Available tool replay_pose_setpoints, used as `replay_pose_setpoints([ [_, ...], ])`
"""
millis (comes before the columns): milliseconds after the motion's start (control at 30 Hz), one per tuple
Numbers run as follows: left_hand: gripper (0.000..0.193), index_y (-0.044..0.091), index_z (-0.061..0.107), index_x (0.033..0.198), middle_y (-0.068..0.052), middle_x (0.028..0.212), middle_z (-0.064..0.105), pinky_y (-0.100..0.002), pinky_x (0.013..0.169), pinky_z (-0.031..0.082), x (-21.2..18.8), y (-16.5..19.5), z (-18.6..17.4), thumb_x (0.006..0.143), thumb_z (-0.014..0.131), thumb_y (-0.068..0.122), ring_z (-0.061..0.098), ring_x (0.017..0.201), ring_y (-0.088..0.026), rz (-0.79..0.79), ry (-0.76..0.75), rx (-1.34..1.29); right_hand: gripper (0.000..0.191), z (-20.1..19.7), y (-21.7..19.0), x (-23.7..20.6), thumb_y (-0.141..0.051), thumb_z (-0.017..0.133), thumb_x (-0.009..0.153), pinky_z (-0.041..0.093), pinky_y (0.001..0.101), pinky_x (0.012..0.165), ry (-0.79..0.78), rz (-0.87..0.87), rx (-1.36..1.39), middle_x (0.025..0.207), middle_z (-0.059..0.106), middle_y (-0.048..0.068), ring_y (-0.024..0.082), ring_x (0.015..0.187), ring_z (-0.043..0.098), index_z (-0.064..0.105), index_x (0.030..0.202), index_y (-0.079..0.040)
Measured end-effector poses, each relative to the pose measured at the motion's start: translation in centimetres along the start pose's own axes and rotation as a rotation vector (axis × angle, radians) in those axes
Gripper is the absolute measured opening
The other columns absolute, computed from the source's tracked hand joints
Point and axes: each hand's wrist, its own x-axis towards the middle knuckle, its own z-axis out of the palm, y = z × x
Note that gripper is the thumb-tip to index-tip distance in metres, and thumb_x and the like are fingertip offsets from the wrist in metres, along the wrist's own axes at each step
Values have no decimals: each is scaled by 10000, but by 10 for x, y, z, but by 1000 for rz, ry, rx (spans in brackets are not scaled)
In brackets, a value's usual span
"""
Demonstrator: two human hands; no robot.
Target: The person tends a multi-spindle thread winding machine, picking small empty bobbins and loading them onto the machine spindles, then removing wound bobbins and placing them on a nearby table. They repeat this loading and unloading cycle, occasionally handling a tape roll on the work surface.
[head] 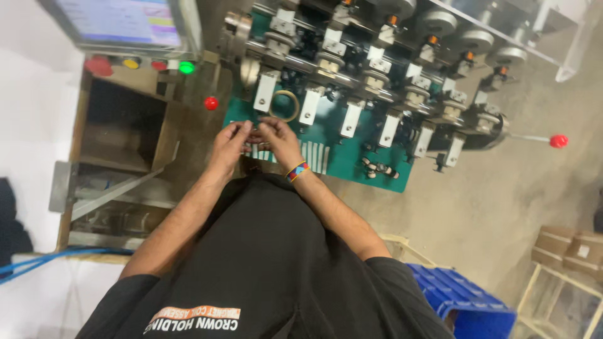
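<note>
Both hands met over the green plate [352, 157]: left hand [229, 147] and right hand [276, 141] pinched something too small to identify between their fingertips. A brass ring [284, 105] lay just beyond, nearer the right hand.

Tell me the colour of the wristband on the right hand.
The wristband is multicoloured: yellow, red and blue bands, seen in the head view.

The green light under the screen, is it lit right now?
Yes, the green light glows brightly in the row of buttons below the screen, next to a yellow button.
</note>
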Motion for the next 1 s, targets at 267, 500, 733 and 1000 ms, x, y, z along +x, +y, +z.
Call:
replay_pose_setpoints([
  [267, 522, 22, 655, 1159, -47, 993, 692, -278, 715, 546, 1, -16, 16, 1083, 495, 513, 661, 858, -133, -93, -99, 6, 396, -110, 18, -77, -350, 771, 886, 510, 438, 926, 273, -467, -1243, 1158, 688, 113, 313, 1090, 656, 679, 1193, -117],
  [500, 377, 14, 651, 1171, -53, 975, 705, -278, 678, 535, -14, -59, 35, 1022, 610, 358, 656, 826, -126, -251, -188, 391, 586, -242, 16, -152, -384, 780, 876, 398, 520, 1064, 713, -422, -1482, 1360, 591, 165, 366, 1306, 511, 608, 1373, -126],
  [733, 356, 48, 740, 1120, -118, 960, 756, -344, 732, 550, -33, -117, 52, 959, 702, 364, 723, 814, -218, -76, -65, 922, 887, -343, 8, -176, -537, 839, 794, 364, 544, 1072, 783, -372, -1465, 1413, 485, 278, 464, 1335, 451, 508, 1475, -74],
  [1000, 385, 71, 784, 1041, -155, 875, 795, -409, 796, 571, -66, -149, 97, 925, 709, 430, 765, 817, -284, -240, 144, 1111, 725, -354, 24, -147, -575, 825, 724, 281, 660, 1101, 793, -510, -1340, 1424, 518, 194, 394, 1360, 466, 640, 1322, -208],
])
